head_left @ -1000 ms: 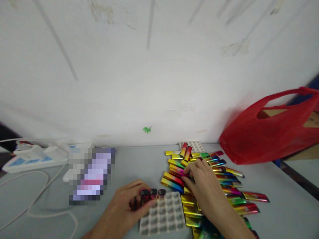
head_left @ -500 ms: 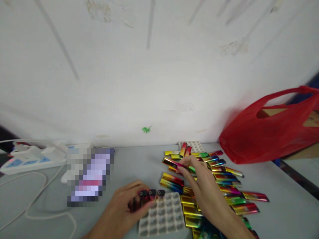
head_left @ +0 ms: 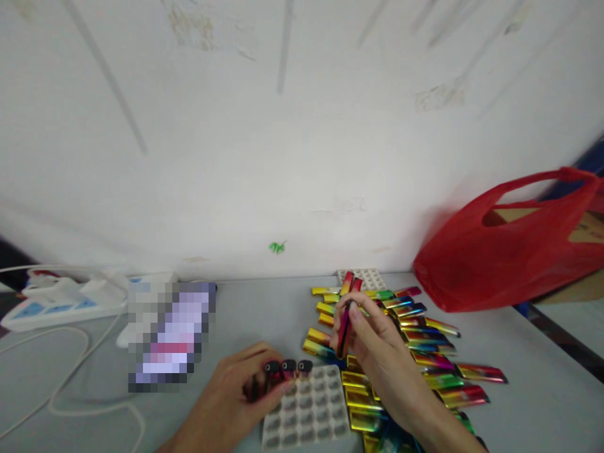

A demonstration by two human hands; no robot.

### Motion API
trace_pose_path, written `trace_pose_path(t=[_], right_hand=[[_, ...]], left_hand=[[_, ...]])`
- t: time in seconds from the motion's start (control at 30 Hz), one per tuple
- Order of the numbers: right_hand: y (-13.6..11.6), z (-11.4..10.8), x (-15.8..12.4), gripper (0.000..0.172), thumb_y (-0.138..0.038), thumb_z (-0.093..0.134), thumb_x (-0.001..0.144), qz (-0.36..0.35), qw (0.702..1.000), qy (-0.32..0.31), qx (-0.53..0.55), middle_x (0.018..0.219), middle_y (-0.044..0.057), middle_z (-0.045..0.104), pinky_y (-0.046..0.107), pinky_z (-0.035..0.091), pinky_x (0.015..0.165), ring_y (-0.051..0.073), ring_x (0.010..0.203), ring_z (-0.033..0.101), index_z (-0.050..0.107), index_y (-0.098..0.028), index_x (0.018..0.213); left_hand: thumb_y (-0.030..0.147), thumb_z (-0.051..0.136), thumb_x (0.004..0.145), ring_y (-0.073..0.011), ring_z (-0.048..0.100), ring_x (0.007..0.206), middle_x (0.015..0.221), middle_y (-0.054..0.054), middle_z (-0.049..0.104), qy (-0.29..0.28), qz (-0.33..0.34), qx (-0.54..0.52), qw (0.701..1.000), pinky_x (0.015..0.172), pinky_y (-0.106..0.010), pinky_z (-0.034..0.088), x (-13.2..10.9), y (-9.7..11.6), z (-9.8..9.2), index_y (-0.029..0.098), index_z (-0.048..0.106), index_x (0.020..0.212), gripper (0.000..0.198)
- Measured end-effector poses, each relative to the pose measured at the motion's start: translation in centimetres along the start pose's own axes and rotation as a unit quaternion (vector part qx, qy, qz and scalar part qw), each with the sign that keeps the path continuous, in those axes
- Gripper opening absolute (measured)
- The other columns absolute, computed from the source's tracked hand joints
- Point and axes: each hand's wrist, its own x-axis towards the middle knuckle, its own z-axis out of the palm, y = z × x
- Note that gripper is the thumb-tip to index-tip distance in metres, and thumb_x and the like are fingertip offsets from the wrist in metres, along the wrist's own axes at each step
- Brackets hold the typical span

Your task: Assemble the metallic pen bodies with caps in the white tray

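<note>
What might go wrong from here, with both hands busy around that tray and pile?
1. The right hand seems to hold one shiny stick with its fingers alone, so it might slip and drop.
2. The right forearm extends over the loose pile; a low sweep could scatter sticks.
3. Dark-ended sticks are bunched at the left hand by the tray's far-left corner; a bump could tip them.
</note>
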Motion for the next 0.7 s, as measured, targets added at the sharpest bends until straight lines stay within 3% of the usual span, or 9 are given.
trace_pose_path(t=[0.1,0.2,0.33,0.5,0.7], right_hand=[[0.0,0.6,-0.3,0.044,-0.065,0.066,0.105,0.061,0.996,-0.014,0.067,0.068,-0.007,0.046,0.02,0.028,0.05,0.008,0.053,0.032,0.072,-0.023,0.118],[-0.3,1.1,-0.6,0.047,-0.065,0.076,0.099,0.108,0.99,-0.029,0.091,0.065,-0.011,0.033,0.021,0.012,0.045,0.007,0.052,0.015,0.071,-0.021,0.113],[-0.4,1.3,-1.0,0.044,-0.061,0.084,0.094,0.113,0.988,-0.024,0.103,0.064,-0.012,0.026,0.02,0.01,0.044,0.007,0.051,0.011,0.064,-0.023,0.099],[-0.1,1.1,-0.7,0.053,-0.073,0.068,0.101,0.089,0.993,-0.001,0.078,0.064,-0.008,0.04,0.022,0.023,0.05,0.01,0.056,0.026,0.066,-0.02,0.102],[0.1,0.8,-0.7,0.061,-0.079,0.073,0.092,0.166,0.979,-0.031,0.111,0.065,-0.009,0.028,0.022,0.016,0.049,0.011,0.059,0.016,0.055,-0.021,0.08]], left_hand=[[0.042,0.071,0.104,-0.014,0.064,0.065,0.084,0.002,0.07,0.003,0.002,0.005,1.0,0.058,-0.022,0.043,0.0,-0.1,0.1,0.024,0.08,0.095,0.022],[0.042,0.072,0.104,-0.0136,0.064,0.065,0.084,0.003,0.07,0.008,0.006,0.007,1.0,0.058,-0.021,0.043,0.0,-0.4,0.3,0.024,0.08,0.095,0.021],[0.041,0.073,0.103,-0.0128,0.062,0.062,0.082,0.003,0.07,0.018,0.017,0.0,1.0,0.056,-0.021,0.042,0.0,-0.6,0.4,0.024,0.08,0.092,0.021],[0.042,0.073,0.103,-0.0128,0.062,0.062,0.083,0.003,0.071,0.014,0.014,-0.002,1.0,0.055,-0.021,0.042,-0.1,-0.3,0.3,0.025,0.08,0.093,0.021],[0.042,0.073,0.103,-0.0132,0.063,0.063,0.085,0.003,0.072,0.011,0.011,-0.002,1.0,0.056,-0.021,0.042,-0.1,-0.5,0.3,0.026,0.081,0.096,0.019]])
